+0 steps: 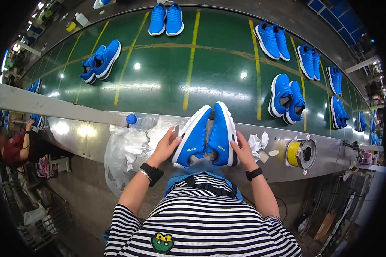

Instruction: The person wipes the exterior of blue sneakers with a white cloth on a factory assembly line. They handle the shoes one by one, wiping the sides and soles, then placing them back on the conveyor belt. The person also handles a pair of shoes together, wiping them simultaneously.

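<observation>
Two blue sneakers with white soles are held side by side before my body, toes pointing away over the metal ledge. My left hand (pixel 166 147) grips the left sneaker (pixel 196 137) along its outer sole. Around the outer heel side of the right sneaker (pixel 222 137), my right hand (pixel 243 150) is closed. The toes nearly meet and the heel openings face me. Some fingers are hidden behind the soles. Dark bands circle both my wrists.
A green conveyor belt (pixel 158 90) with yellow lines carries several pairs of blue sneakers (pixel 276 40). On the metal ledge (pixel 253 128) are crumpled white paper (pixel 131 145), a blue-capped bottle (pixel 141 121) and a yellow-labelled tin (pixel 294 153). Another person's red sleeve (pixel 16 149) shows far left.
</observation>
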Motion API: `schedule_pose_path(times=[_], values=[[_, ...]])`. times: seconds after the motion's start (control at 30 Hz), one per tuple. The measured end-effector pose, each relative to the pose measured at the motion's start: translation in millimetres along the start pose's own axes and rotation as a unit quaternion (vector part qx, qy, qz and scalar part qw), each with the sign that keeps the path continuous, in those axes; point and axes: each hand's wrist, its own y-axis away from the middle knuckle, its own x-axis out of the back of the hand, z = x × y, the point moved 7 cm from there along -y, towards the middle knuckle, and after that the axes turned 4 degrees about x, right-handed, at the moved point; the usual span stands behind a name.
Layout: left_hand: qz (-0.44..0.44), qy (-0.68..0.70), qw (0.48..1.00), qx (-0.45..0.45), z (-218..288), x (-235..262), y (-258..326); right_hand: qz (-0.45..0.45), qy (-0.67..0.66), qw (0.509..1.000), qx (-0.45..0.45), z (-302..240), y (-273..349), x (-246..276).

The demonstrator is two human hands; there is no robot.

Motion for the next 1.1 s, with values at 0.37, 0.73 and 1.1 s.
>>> schedule_pose_path(times=[0.37,0.73,1.1], values=[[-0.121,0.032,0.992,0.02,-18,-8,-15,-0.077,-0.15,0.984,-0.066,11,-9,-12],[-0.128,0.112,0.981,0.093,-25,10,-4,-0.132,-0.184,0.971,-0.082,11,-2,-25],[-0.119,0.057,0.991,0.032,-1,26,-2,-0.134,-0.213,0.967,-0.049,14,-6,-29]])
